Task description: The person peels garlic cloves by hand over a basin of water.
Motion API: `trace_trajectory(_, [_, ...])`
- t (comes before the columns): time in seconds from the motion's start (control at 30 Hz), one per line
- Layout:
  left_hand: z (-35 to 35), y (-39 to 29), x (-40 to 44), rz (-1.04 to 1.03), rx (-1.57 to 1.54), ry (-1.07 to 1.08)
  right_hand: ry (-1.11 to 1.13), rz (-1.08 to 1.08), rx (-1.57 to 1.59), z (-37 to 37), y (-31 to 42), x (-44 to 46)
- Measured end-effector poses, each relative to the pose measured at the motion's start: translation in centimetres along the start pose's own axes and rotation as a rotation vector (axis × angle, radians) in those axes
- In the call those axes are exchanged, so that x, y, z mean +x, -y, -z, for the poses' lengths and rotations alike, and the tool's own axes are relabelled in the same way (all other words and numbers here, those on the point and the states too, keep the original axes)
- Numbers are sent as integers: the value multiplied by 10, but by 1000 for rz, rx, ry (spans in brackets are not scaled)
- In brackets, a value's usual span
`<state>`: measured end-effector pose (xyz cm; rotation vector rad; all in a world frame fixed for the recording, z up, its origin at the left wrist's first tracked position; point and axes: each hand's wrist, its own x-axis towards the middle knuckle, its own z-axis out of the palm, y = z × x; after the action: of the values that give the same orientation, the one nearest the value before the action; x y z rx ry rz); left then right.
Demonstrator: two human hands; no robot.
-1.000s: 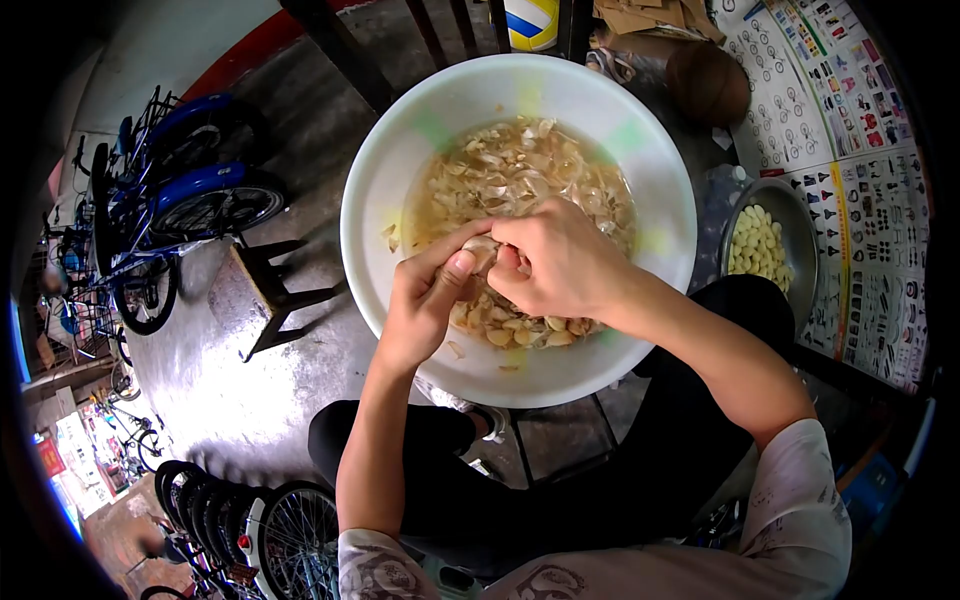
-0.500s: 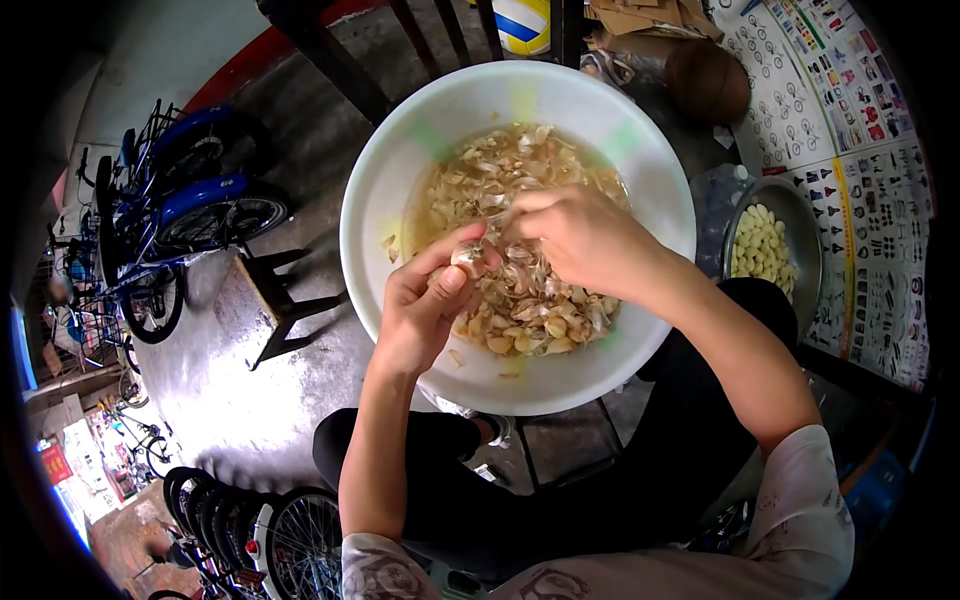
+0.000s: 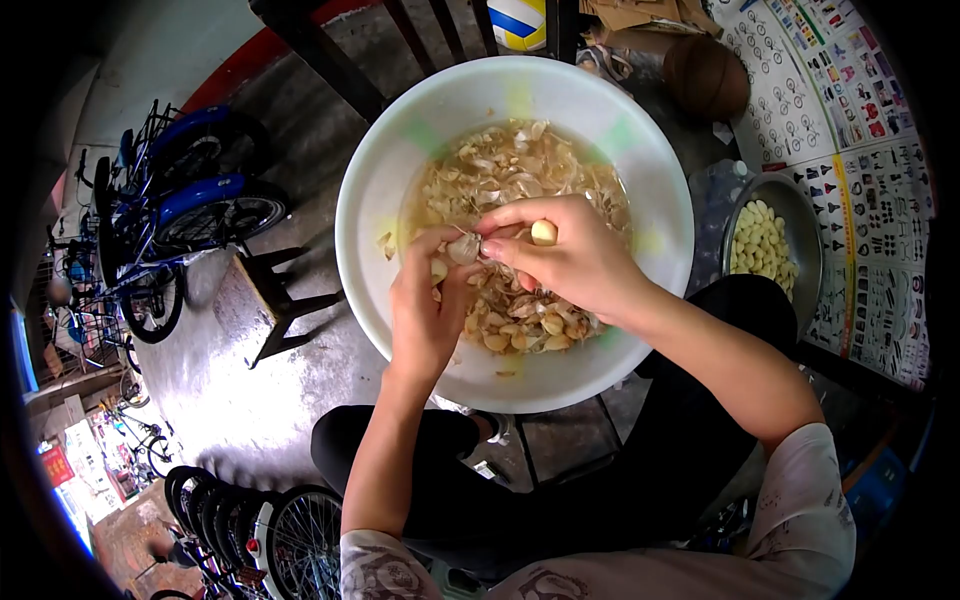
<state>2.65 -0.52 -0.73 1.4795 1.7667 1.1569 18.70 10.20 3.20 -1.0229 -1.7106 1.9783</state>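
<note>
So the left hand (image 3: 428,300) is pinching a papery garlic clove (image 3: 463,249) over the big white basin (image 3: 390,130), with a pale clove (image 3: 438,270) sitting between its fingers too. Right hand's (image 3: 565,250) fingertips are gripping at the papery one's tip while cradling a peeled clove (image 3: 544,232). Skins (image 3: 530,170) are floating inside the basin, and a metal bowl (image 3: 808,235) of peeled cloves (image 3: 763,243) is sitting to its right.

Basin (image 3: 383,175) sits before me, peels (image 3: 530,165) in it; bowl (image 3: 811,240) of cloves (image 3: 762,242) at right, stool (image 3: 264,292) and bicycles (image 3: 205,200) at left, ball (image 3: 519,22) beyond
</note>
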Motion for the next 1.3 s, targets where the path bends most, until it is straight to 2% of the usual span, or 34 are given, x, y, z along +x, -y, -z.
trace_trajectory(0.03, [-2, 3, 4, -122, 45, -41, 15, -168, 136, -2, 3, -2])
trace_trajectory(0.07, [-3, 5, 5, -244, 90, -82, 15, -169, 136, -5, 0, -3])
trace_trajectory(0.13, [-5, 9, 3, -254, 93, -85, -28, -222, 481, -11, -10, -2])
trace_trajectory(0.27, [-5, 9, 4, -328, 213, -91, 3, -225, 544, -10, -17, 0])
trace_trajectory(0.33, [-5, 8, 5, -353, 262, -101, -71, -207, 642, -13, -15, 0])
trace_trajectory(0.5, [-7, 7, 6, -448, 360, -167, -93, -186, 614, -16, -12, -2])
trace_trajectory(0.7, [-11, 21, 0, -408, 368, -97, -165, -148, 444, -21, -9, -3])
trace_trajectory(0.77, [-11, 23, 3, -441, 402, -79, -126, -196, 419, -17, -5, -2])
trace_trajectory(0.9, [-13, 16, 8, -513, 417, -47, -139, -157, 437, -18, -19, 2])
trace_trajectory(1.1, [-14, 15, 12, -443, 281, -68, -164, -136, 485, -13, -12, 0])
trace_trajectory(1.17, [-17, 18, 11, -378, 119, -102, -152, -153, 543, -11, -9, -1])
trace_trajectory(1.3, [-13, 19, 16, -417, 109, -128, -101, -161, 599, -13, -9, 0])
